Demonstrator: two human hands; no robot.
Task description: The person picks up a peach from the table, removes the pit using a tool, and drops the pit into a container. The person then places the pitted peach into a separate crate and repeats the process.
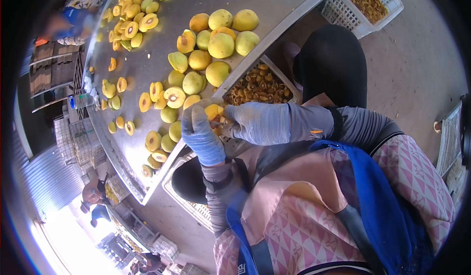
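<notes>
Both gloved hands meet at the near edge of a metal table (274, 5). My left hand (202, 135), in a blue-white glove, is closed around a cut yellow peach (214, 111) with reddish-brown flesh at its centre. From the other side my right hand (259, 123), in a pale grey glove, presses its closed fingers against the same peach. A thin dark item shows between the fingertips, too small to name. Beside the hands lie a halved peach (174, 97) showing its pit and several whole yellow-green peaches (221, 45).
A crate of brown pits (260, 86) stands below the table edge, near my knee. Another white crate (373, 5) of brown pieces is at the top right. Cut peaches (131, 28) are heaped farther along the table. A person in blue (76, 22) is across it.
</notes>
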